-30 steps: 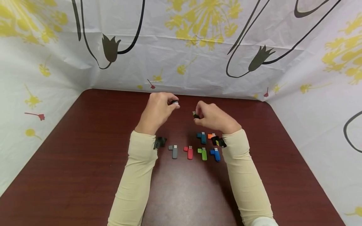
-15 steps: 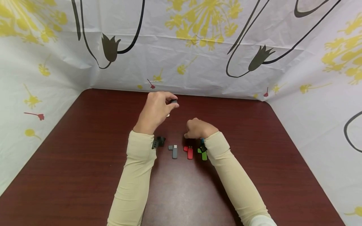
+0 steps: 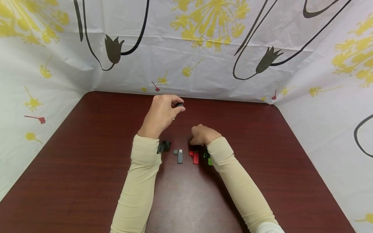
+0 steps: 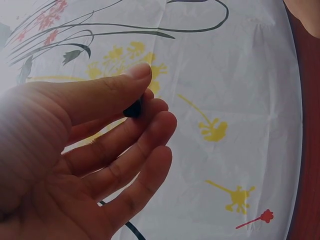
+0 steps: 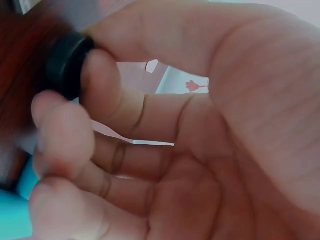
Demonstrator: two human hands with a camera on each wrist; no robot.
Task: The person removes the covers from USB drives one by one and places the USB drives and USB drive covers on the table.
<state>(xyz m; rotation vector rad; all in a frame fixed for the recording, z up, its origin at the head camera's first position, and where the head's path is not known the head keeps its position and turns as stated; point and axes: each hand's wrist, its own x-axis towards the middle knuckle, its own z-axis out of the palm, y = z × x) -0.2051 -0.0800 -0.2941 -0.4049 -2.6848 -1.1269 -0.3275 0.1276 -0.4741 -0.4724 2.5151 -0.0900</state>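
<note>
My left hand [image 3: 161,113] is raised over the far part of the table and pinches a small dark piece [image 4: 133,108], which looks like a USB stick cap, between thumb and forefinger. My right hand [image 3: 203,134] is low over the table, just behind the row of sticks. Its thumb and fingers pinch a black USB stick [image 5: 69,65]; only the rounded end shows in the right wrist view. In front lie a grey USB stick [image 3: 180,158], a red USB stick [image 3: 196,158] and a green USB stick [image 3: 210,161], partly covered by the right wrist.
A blurred teal thing [image 5: 12,215] lies close to the right fingers. Beside the grey stick is its grey cap [image 3: 175,152], beside the red one a red cap [image 3: 191,153]. A small white bit [image 3: 173,119] shows under the left hand. Patterned sheeting [image 3: 186,64] borders the table [image 3: 87,161].
The right hand has come down and left toward the table with the black USB stick, its forearm now hiding the blue, orange and teal sticks. The left hand has hardly moved.
</note>
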